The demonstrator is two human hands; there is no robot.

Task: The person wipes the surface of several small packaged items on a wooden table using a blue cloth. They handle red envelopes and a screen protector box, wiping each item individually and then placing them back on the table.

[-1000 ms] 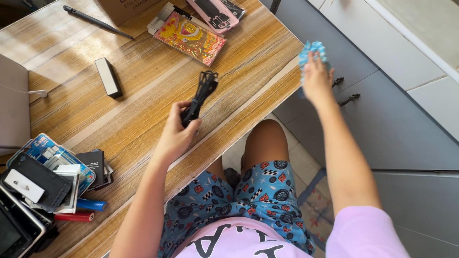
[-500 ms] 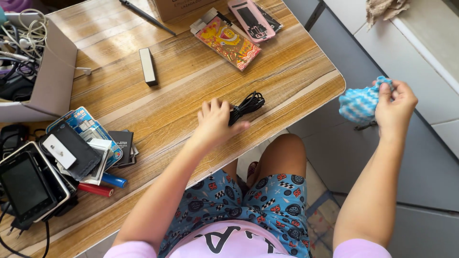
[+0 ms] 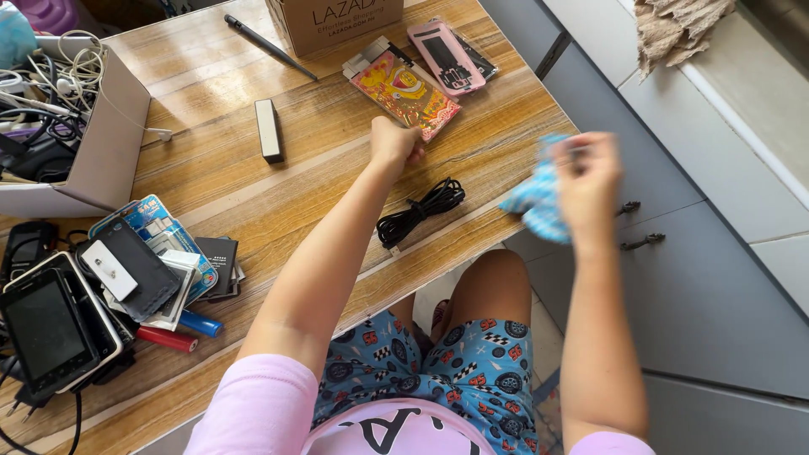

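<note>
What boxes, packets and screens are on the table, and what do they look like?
Cardboard box: far edge, brown, printed.
Red-yellow packet: flat, at the left hand.
Pink packet: beside it, flat, dark picture.
Blue packet: left pile, flat.
Screen device: left corner, black screen, pale frame.

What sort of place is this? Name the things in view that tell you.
Probably a home, perhaps a kitchen corner: a wooden table heaped with old phones and a cardboard box of cables, beside grey cabinets with a tiled counter.
</note>
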